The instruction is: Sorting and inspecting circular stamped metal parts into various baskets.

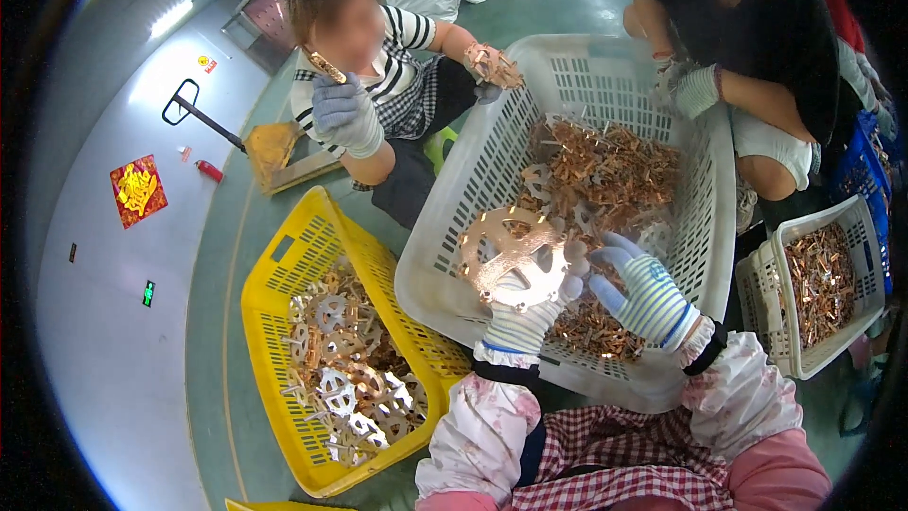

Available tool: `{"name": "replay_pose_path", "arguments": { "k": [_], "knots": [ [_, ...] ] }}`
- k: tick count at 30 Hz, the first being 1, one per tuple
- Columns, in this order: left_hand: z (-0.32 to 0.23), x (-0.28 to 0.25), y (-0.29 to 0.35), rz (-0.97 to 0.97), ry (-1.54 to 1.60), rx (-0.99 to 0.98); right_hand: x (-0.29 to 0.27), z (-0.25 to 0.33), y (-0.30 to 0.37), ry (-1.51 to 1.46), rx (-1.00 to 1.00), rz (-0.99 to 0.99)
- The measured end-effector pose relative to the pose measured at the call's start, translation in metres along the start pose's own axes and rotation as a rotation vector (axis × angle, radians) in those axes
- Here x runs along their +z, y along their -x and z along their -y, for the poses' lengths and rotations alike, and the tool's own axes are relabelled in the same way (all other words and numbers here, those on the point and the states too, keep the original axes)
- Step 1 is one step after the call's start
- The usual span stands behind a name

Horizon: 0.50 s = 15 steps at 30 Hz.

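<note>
My left hand (526,320), in a striped knitted glove, is closed on the lower edge of a round copper-coloured metal plate (490,238) with cut-out openings. The plate is tilted and shines brightly over the near part of a large white slotted basket (443,213). Just right of the plate is my right hand (653,301), gloved alike, its thumb and fingers apart with nothing visible between them. Below both hands, loose copper-coloured metal pieces (610,170) fill the basket's bottom. Bright glare hides the exact fingertip contact at the plate's right edge.
A yellow slotted basket (267,308) with several cut-out metal plates (355,407) stands to the left. At right sits a smaller white basket (826,352) of metal pieces. Two people (402,38) (747,47) sit across the large basket, wearing gloves. A pallet jack (270,147) stands behind.
</note>
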State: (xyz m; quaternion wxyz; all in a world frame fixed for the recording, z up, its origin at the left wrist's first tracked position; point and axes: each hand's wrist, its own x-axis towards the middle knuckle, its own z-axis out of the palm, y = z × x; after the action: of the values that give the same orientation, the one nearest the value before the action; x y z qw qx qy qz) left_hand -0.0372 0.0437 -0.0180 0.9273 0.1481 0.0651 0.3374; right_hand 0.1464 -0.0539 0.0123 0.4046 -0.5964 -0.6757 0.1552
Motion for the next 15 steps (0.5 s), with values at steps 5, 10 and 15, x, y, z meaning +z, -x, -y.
{"name": "replay_pose_path", "arguments": {
  "k": [5,10,15],
  "knots": [
    [-0.034,0.024,0.03,-0.263,0.155,0.432,-0.001,0.009,-0.001,-0.049,0.021,0.015],
    [-0.094,0.033,0.073,-0.432,0.337,1.42,0.002,0.005,0.0,-0.067,-0.001,0.023],
    [-0.089,0.026,0.078,-0.479,-0.002,1.467,0.005,0.005,0.001,-0.045,-0.012,0.047]
  ]
}}
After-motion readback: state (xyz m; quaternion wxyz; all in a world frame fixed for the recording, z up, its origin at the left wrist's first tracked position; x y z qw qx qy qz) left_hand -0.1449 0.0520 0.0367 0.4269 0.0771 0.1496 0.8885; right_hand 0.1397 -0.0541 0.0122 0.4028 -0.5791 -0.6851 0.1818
